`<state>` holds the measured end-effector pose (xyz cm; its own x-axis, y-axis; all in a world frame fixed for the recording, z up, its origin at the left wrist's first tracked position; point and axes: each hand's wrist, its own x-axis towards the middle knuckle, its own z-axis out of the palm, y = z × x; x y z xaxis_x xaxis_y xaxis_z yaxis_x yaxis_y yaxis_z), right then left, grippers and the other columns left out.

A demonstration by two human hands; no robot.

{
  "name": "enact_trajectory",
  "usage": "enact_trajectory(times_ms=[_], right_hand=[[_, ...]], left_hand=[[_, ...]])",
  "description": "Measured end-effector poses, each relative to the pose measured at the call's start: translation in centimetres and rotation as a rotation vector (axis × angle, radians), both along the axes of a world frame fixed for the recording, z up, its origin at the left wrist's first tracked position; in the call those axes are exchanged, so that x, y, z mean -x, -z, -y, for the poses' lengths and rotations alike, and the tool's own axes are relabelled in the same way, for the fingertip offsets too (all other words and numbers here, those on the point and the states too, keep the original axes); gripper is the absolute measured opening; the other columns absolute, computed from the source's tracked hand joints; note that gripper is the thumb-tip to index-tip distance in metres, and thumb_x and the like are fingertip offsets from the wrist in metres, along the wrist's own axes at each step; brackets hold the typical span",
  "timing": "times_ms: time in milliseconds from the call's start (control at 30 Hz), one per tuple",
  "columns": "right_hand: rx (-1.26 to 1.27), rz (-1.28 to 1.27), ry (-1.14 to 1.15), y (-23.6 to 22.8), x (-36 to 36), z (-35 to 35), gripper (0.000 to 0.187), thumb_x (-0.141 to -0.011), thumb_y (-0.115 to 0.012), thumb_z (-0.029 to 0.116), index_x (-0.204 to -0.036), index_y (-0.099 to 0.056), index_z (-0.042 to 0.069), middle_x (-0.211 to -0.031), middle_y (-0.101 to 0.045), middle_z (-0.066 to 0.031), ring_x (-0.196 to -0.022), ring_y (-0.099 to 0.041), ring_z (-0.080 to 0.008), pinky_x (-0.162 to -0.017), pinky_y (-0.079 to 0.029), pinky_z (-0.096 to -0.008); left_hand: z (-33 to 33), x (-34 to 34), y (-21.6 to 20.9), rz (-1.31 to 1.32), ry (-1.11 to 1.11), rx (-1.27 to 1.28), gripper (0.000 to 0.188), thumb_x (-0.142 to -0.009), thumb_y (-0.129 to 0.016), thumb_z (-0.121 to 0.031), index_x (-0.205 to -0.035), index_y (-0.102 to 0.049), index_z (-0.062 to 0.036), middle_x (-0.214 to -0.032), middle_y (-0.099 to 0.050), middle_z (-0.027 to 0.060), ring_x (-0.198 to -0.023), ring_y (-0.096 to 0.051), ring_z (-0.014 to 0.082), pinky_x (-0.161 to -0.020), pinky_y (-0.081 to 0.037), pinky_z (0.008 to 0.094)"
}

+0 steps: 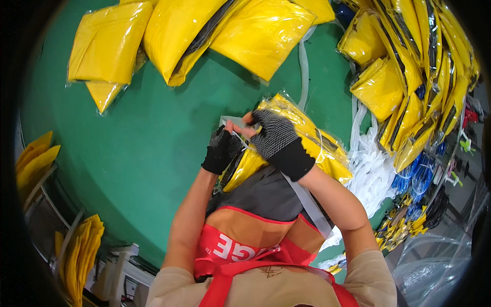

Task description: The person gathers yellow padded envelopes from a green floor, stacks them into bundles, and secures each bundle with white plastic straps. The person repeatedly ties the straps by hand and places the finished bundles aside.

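Observation:
In front of me lies a bundle of folded yellow cloth packs (327, 153) in clear plastic, with dark edges showing. A thin white strap (244, 143) runs across its left end. My left hand (225, 146), in a black dotted glove with bare fingertips, is closed on the strap beside the bundle. My right hand (276, 135), gloved the same way, reaches over the bundle, its fingertips pinching the strap close to the left ones. A wider white band (309, 204) hangs down past my right forearm. The exact crossing of the strap between the fingers is hidden.
Yellow bagged packs (110, 43) lie along the far side of the green table (133, 153). A large pile of them (409, 77) is at the right, near tangled white straps (371, 163) and blue coils (422, 174). More yellow pieces (84, 256) hang at the lower left.

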<state>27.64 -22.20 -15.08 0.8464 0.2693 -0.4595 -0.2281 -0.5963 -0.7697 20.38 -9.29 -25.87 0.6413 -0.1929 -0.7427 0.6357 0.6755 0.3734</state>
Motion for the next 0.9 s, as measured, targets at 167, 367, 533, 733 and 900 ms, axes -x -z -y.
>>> enact_trajectory(times_ms=[167,367,533,733,900], right_hand=[[0.253,0.125,-0.324,2.8,2.0,-1.8,0.030,-0.075,-0.057,0.015,-0.104,-0.060,0.010,-0.086,-0.062,-0.0141,-0.074,-0.060,-0.0311,-0.066,-0.048,-0.0395],[0.160,0.108,-0.366,4.7,1.5,-0.9,0.014,-0.076,-0.057,0.015,-0.084,-0.061,0.003,-0.076,-0.061,-0.0155,-0.071,-0.060,-0.0307,-0.062,-0.047,-0.0391],[0.235,0.082,-0.374,5.8,4.2,0.0,0.017,-0.077,-0.055,0.014,-0.090,-0.053,0.004,-0.075,-0.060,-0.0122,-0.066,-0.059,-0.0296,-0.058,-0.046,-0.0386],[0.410,0.307,-0.599,3.7,4.0,-2.0,0.015,-0.077,-0.051,0.017,-0.089,-0.056,0.008,-0.076,-0.059,-0.0110,-0.063,-0.060,-0.0289,-0.055,-0.046,-0.0409],[0.432,0.258,-0.651,4.1,4.4,-0.7,0.015,-0.080,-0.049,0.017,-0.086,-0.061,0.010,-0.073,-0.061,-0.0132,-0.066,-0.060,-0.0294,-0.058,-0.047,-0.0413]], left_hand=[[-0.5,-0.2,-0.3,0.087,0.097,0.065,0.044,-0.093,-0.041,-0.040,-0.101,-0.055,0.0015,-0.079,-0.058,0.0048,-0.068,-0.053,0.0105,-0.065,-0.044,0.0231],[-0.6,0.2,0.7,0.109,0.016,0.065,0.045,-0.092,-0.044,-0.036,-0.113,-0.051,0.0027,-0.081,-0.058,0.0052,-0.072,-0.054,0.0103,-0.067,-0.044,0.0230],[-1.4,-1.4,-1.1,0.088,0.156,0.081,0.044,-0.091,-0.047,-0.036,-0.112,-0.052,0.0021,-0.070,-0.056,0.0035,-0.061,-0.056,0.0108,-0.055,-0.045,0.0227],[-3.1,-1.7,-0.4,0.012,0.175,0.132,0.035,-0.089,-0.053,-0.030,-0.102,-0.057,0.0025,-0.065,-0.058,0.0042,-0.061,-0.060,0.0135,-0.056,-0.050,0.0251],[-3.7,-1.2,1.4,-0.046,0.122,0.308,0.029,-0.089,-0.052,-0.027,-0.099,-0.058,-0.0008,-0.065,-0.056,0.0017,-0.061,-0.059,0.0135,-0.059,-0.050,0.0275]])
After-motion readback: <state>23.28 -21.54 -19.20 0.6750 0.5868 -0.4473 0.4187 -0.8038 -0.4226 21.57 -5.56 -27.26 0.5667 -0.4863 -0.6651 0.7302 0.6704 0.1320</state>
